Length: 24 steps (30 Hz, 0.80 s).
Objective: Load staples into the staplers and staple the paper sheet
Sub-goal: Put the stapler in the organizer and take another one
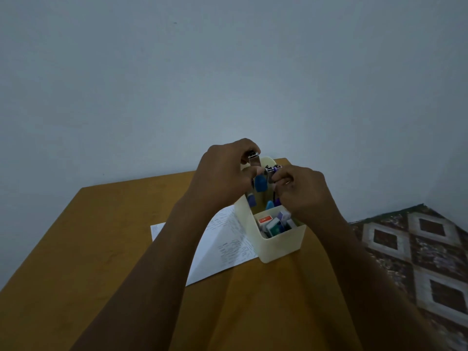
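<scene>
My left hand [224, 173] grips a small blue stapler [259, 183] above the cream plastic bin [281, 245]; the stapler's metal top [254, 158] is swung up. My right hand [300, 192] pinches the stapler's purple and metal staple rail [272, 170] from the right. A printed paper sheet [222, 245] lies flat on the wooden table [83, 249], partly under my left forearm and touching the bin's left side. Whether any staples are in the rail is too small to tell.
The bin holds other small staplers [252, 200] at its far end and several small staple boxes [274, 225] at its near end. A pale wall rises right behind the table. A patterned floor [417, 249] shows to the right of the table edge.
</scene>
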Motion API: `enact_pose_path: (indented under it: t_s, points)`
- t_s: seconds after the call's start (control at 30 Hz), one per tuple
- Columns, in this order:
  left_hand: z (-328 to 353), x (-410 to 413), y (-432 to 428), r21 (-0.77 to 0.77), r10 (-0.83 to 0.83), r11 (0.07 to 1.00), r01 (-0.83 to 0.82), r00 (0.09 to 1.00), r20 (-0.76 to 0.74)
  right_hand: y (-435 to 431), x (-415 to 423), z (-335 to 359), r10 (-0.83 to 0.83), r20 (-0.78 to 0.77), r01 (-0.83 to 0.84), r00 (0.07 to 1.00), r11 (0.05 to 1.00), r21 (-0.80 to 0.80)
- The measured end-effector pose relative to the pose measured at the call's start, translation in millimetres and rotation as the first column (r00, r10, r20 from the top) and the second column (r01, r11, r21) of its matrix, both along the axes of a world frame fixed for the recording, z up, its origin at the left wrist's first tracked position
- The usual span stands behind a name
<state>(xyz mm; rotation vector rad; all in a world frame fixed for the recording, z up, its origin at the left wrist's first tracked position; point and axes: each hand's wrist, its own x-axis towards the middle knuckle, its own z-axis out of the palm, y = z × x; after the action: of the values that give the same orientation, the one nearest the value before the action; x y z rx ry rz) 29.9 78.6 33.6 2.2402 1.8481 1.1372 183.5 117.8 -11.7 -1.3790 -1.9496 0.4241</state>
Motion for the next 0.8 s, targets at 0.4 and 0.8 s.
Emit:
enact_pose_path:
  t_s: [0.4, 0.8]
  points:
    - [-22, 11, 26, -0.125, 0.051, 0.99, -0.067, 0.99, -0.129, 8, 2, -6, 0.015, -0.002, -0.015, 1.0, 1.0, 0.017]
    - [-33, 12, 37, -0.186, 0.069, 0.977, -0.108, 0.977, -0.201, 10, 5, -14, 0.043, -0.034, -0.041, 0.998, 0.997, 0.064]
